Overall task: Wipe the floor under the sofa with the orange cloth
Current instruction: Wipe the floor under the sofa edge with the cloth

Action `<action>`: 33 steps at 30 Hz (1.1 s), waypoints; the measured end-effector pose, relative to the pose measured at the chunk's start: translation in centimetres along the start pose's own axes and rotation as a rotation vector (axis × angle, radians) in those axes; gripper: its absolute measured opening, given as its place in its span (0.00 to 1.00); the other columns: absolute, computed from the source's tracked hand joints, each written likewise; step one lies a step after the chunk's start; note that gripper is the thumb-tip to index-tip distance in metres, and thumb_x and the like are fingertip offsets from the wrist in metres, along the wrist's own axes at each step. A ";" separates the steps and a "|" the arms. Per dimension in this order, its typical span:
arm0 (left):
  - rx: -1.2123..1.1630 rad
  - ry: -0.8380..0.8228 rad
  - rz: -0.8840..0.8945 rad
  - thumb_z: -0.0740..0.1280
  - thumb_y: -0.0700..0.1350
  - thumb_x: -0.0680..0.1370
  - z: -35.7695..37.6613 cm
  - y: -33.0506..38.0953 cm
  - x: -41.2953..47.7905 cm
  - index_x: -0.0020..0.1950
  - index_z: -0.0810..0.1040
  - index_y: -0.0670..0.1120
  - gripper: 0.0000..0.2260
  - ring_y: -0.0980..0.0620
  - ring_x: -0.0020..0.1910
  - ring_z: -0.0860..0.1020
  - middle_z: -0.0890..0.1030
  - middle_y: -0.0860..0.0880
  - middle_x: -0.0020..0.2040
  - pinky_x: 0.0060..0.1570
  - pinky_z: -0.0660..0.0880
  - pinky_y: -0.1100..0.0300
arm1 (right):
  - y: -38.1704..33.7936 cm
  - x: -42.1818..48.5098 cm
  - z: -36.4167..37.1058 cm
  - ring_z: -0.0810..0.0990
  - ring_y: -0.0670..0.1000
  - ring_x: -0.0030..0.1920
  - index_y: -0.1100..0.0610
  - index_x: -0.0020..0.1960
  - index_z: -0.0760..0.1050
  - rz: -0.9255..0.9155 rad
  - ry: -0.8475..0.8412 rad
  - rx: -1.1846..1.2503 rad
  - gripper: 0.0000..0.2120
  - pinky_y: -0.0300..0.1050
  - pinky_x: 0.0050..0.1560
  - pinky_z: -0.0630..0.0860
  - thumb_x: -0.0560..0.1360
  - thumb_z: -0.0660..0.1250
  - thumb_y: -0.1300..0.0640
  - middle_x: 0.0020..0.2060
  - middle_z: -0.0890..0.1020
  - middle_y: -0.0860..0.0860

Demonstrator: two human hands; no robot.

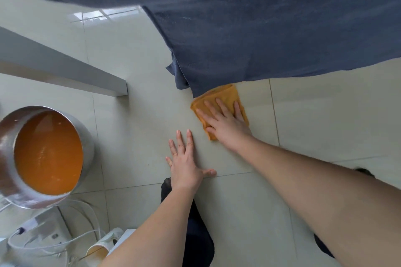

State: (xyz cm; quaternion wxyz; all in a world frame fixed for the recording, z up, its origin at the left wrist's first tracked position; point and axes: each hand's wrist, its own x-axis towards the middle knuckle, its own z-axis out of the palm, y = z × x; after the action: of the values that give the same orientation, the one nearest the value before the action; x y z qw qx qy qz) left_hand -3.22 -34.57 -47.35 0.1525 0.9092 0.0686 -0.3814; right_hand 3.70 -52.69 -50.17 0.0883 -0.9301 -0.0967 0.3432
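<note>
Orange cloth (225, 97) folded flat on the pale floor (314, 115), far edge just tucked under the hanging blue sofa cover (260, 28). Right hand (225, 123) pressed on top, fingers spread apart and flat, not clamped around the fabric. Left hand (186, 162) just beside, palm down on bare tile, fingers also spread — bracing only, holding nothing.

Risks from here, as a judgement:
- Cloth held by pressure alone, so possibly left behind or bunched up under the sofa on a quick pull back.
- Cover edge dragged along with the cloth and made damp (cannot tell how much space is behind it).
- Tile maybe wet — bracing palm liable to slide.
- Metal basin (43, 156) of orange-tinted water well apart to the left, yet within reach of an elbow; a knock, then a spill toward the white cables (76, 208) near it.
</note>
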 end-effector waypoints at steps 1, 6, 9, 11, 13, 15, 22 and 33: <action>0.015 -0.004 0.010 0.84 0.63 0.63 -0.1 -0.3 -0.2 0.84 0.30 0.60 0.71 0.42 0.85 0.34 0.29 0.54 0.84 0.81 0.48 0.32 | 0.2 -2.2 1.6 0.41 0.55 0.83 0.35 0.82 0.38 -0.029 -0.011 -0.011 0.31 0.69 0.77 0.40 0.85 0.50 0.40 0.84 0.43 0.43; 0.021 0.025 -0.007 0.82 0.66 0.64 -0.5 1.0 -0.7 0.85 0.32 0.58 0.68 0.41 0.85 0.37 0.32 0.50 0.86 0.81 0.50 0.35 | 5.6 -13.9 7.7 0.65 0.56 0.79 0.35 0.82 0.41 0.042 -0.086 0.063 0.35 0.70 0.72 0.62 0.79 0.52 0.37 0.81 0.63 0.45; 0.020 0.023 -0.061 0.79 0.69 0.65 0.0 2.6 -0.5 0.85 0.31 0.57 0.67 0.38 0.85 0.36 0.30 0.49 0.85 0.80 0.51 0.32 | 12.3 -18.0 7.6 0.55 0.55 0.82 0.35 0.80 0.31 0.237 -0.071 0.147 0.31 0.67 0.76 0.57 0.82 0.42 0.36 0.83 0.52 0.44; 0.032 0.006 -0.079 0.79 0.69 0.66 0.5 2.8 -0.3 0.84 0.29 0.56 0.68 0.37 0.84 0.34 0.28 0.49 0.84 0.79 0.50 0.29 | 16.7 -18.5 6.0 0.40 0.53 0.83 0.35 0.77 0.25 0.385 -0.043 0.197 0.29 0.65 0.80 0.49 0.82 0.35 0.34 0.82 0.35 0.41; 0.037 0.003 -0.080 0.79 0.69 0.66 0.9 2.6 -0.1 0.83 0.28 0.56 0.68 0.37 0.83 0.33 0.26 0.48 0.83 0.78 0.49 0.28 | 19.4 -16.9 3.9 0.36 0.52 0.82 0.33 0.77 0.25 0.492 -0.022 0.274 0.31 0.67 0.80 0.45 0.81 0.40 0.34 0.81 0.32 0.40; 0.028 -0.005 -0.084 0.79 0.69 0.66 1.2 2.5 0.1 0.83 0.28 0.56 0.68 0.36 0.83 0.32 0.26 0.48 0.83 0.77 0.48 0.27 | 19.8 -13.6 1.7 0.35 0.54 0.82 0.34 0.79 0.28 0.568 -0.022 0.351 0.32 0.70 0.79 0.44 0.83 0.45 0.35 0.82 0.33 0.41; 0.055 -0.032 -0.092 0.78 0.70 0.67 1.2 3.0 0.2 0.83 0.27 0.55 0.68 0.35 0.83 0.32 0.26 0.47 0.83 0.77 0.50 0.27 | 9.0 -4.3 -0.6 0.34 0.57 0.82 0.37 0.81 0.33 0.335 0.011 0.292 0.33 0.74 0.76 0.40 0.84 0.48 0.36 0.83 0.36 0.43; 0.040 -0.056 -0.096 0.78 0.69 0.67 1.1 3.2 0.1 0.83 0.26 0.55 0.67 0.36 0.83 0.32 0.25 0.48 0.83 0.78 0.50 0.28 | 16.1 -20.5 9.1 0.36 0.52 0.82 0.34 0.78 0.27 0.458 0.020 0.270 0.29 0.64 0.80 0.44 0.84 0.40 0.35 0.82 0.36 0.43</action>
State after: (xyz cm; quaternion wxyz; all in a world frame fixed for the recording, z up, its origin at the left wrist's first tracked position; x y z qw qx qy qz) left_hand -3.10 -37.95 -47.46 0.1176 0.8967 0.1005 -0.4147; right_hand -15.62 -72.26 -47.93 0.1326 -0.9110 0.1637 0.3546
